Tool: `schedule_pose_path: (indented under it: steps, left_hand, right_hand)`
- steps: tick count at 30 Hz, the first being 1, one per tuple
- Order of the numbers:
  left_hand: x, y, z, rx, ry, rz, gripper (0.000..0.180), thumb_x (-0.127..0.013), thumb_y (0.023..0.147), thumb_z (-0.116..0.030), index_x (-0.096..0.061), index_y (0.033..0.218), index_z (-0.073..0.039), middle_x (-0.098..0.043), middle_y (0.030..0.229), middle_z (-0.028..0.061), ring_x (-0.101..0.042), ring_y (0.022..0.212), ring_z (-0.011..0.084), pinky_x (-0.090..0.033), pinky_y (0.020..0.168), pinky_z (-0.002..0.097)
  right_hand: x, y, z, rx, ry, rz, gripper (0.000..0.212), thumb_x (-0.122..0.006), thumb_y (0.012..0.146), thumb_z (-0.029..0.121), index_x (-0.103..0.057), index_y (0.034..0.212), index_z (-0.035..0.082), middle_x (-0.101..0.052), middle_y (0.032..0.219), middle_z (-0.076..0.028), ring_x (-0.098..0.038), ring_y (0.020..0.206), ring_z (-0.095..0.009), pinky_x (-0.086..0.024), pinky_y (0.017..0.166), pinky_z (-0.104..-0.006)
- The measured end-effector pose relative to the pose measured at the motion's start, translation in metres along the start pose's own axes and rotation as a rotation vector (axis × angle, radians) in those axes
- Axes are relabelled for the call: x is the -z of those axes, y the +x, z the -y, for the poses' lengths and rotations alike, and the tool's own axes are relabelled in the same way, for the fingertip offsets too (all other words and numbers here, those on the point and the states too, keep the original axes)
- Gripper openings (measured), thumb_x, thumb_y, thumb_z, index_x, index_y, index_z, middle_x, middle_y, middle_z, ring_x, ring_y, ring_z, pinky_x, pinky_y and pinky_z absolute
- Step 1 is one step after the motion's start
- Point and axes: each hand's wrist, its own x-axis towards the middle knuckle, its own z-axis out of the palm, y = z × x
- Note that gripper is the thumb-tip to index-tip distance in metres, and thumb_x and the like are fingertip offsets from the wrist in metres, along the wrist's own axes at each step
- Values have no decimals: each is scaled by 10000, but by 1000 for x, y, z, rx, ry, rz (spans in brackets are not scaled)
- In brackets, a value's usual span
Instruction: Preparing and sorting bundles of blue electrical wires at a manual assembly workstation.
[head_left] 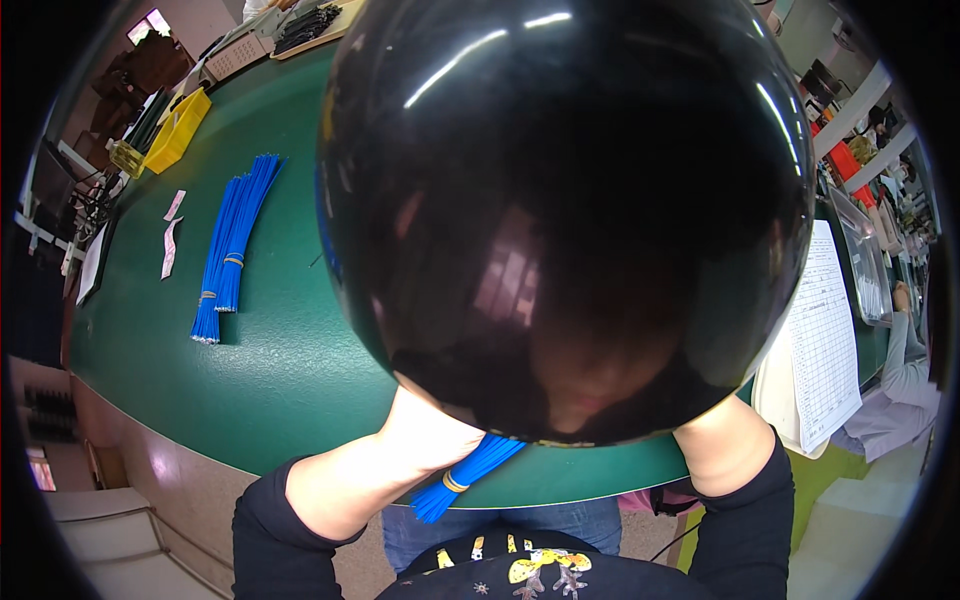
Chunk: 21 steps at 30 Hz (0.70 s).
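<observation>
A large glossy black dome (580, 220), its exact kind unclear, covers the middle of the view and hides the fingers of both hands. My left hand (432, 428) reaches in under its lower left edge, with only the wrist and the back part showing. Beside that wrist, a bundle of thin blue wires (478, 468) tied with a tan band sticks out toward my body, over the table's front edge. Under the dome's lower right edge goes my right hand (722, 440), visible only near the wrist. What either hand holds is hidden.
Two banded bundles of blue wires (235, 240) lie on the green table (290, 390), with pink paper strips (169, 245) to their left. A yellow bin (178, 130) stands at the far left. Printed sheets (822, 340) rest at the right. Beyond them shows another person's arm (903, 340).
</observation>
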Motion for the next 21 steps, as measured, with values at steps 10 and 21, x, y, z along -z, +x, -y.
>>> schedule_pose_path:
  steps: [10,21]
  left_hand:
    - [22,-8,28,101,-129,63,488,-619,762,-123,-436,1192,18,-491,1144,107,-470,1046,160,-380,894,282]
    - [9,1,25,86,-194,-72,509,-748,630,-62,-512,1069,42,-573,976,121,-571,870,172,-482,769,300]
  right_hand:
    - [-3,37,39,-307,528,17,159,-665,698,17,-539,791,-12,-542,678,-52,-538,584,-140,-435,544,-260]
    - [9,37,29,-425,703,71,161,-591,732,-24,-508,868,-42,-540,719,-68,-524,597,-130,-420,546,-239]
